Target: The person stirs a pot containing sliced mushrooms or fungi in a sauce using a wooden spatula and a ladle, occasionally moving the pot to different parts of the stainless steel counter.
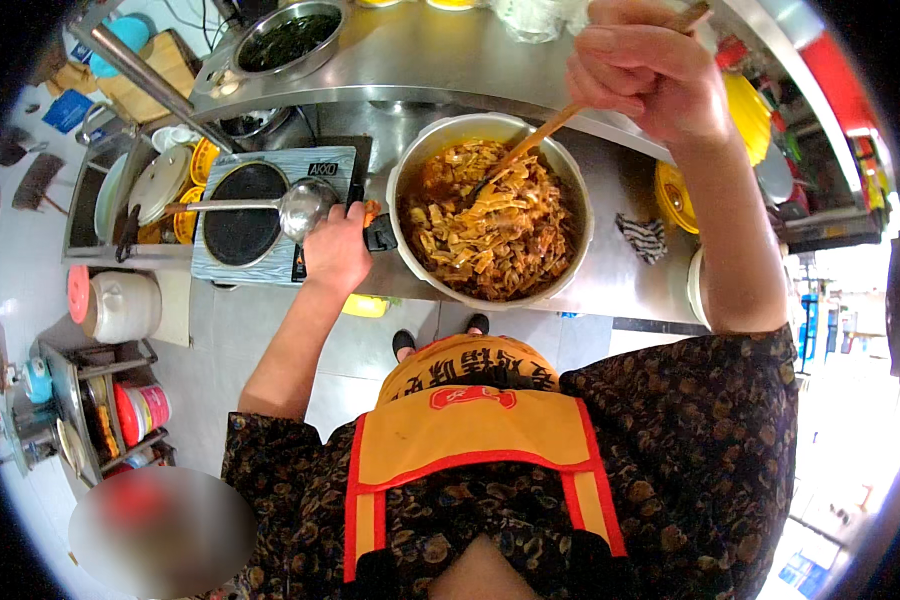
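My right hand (pixel 645 71) is raised over the counter at the upper right, closed around a long wooden-handled stirring tool (pixel 547 133). The tool slants down into a large aluminium pot (pixel 586 225), its lower end partly buried in the food. Glossy brown strips of food (pixel 495 232) in reddish oil fill much of the pot. My left hand (pixel 337 251) grips the pot's black side handle (pixel 379 234), with a bit of orange showing beside the fingers. Just left of that hand, a steel ladle (pixel 304 208) rests across an induction cooker (pixel 217 262).
A steel shelf (pixel 435 56) runs behind the pot, bearing a steel bowl of dark green food (pixel 289 45). A striped cloth (pixel 641 238) and a yellow basket (pixel 676 196) lie at right. Lidded containers (pixel 161 184) stand left, above a ceramic crock (pixel 126 306) and a cart (pixel 64 375).
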Demonstrator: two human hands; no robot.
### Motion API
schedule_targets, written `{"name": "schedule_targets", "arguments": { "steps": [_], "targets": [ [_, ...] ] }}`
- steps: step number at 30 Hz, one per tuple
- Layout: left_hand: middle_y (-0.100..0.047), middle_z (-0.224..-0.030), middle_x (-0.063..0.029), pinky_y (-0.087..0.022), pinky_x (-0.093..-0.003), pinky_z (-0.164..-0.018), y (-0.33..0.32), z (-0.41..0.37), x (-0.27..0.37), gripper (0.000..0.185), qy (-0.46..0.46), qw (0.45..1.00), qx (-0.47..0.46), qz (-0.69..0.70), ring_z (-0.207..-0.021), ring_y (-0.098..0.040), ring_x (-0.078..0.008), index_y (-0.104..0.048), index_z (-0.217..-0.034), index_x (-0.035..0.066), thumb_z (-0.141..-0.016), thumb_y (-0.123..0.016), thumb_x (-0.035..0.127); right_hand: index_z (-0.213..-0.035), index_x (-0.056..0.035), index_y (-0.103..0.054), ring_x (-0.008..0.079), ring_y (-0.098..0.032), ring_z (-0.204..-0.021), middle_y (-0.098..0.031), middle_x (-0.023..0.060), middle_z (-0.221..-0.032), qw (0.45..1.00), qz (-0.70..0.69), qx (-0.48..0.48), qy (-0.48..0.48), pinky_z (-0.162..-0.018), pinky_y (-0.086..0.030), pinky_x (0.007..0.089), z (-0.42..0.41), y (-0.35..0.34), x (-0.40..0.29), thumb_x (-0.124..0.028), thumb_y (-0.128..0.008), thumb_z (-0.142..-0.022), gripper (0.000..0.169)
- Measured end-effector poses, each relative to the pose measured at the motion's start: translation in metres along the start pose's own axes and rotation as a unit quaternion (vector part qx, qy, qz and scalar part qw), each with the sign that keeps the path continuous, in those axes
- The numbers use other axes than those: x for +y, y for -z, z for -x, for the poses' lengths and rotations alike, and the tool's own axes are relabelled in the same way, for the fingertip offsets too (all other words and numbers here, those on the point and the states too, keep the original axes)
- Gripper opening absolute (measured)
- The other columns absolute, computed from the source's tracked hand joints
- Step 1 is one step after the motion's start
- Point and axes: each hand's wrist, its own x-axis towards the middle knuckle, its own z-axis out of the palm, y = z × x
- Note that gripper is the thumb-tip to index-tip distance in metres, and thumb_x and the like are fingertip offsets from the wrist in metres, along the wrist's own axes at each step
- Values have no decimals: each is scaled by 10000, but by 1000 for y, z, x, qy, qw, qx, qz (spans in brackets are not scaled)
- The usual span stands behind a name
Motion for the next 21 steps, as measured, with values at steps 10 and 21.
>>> {"name": "schedule_targets", "arguments": {
  "steps": [10,21],
  "targets": [
    [-615,-999,-175,-548,-464,-738,3,-4,-5,354,-42,999,8,24,-851,-665,-371,-557,-1140,75,-790,-610,68,-614,-139,-354,86,-357,-404,-375,-29,-491,961,212,-82,159,-462,-303,270,68,-21,-28,-158,-421,-939,332],
    [-625,-1049,-174,-554,-474,-764,6,-3,-3,444,-39,999,-17,22,-922,-663,-381,-557,-1179,96,-745,-649,80,-568,-87,-374,139,-362,-384,-374,20,-480,985,118,6,128,-396,-284,299,91,-49,-41,-75,-516,-874,337]
  ]
}}
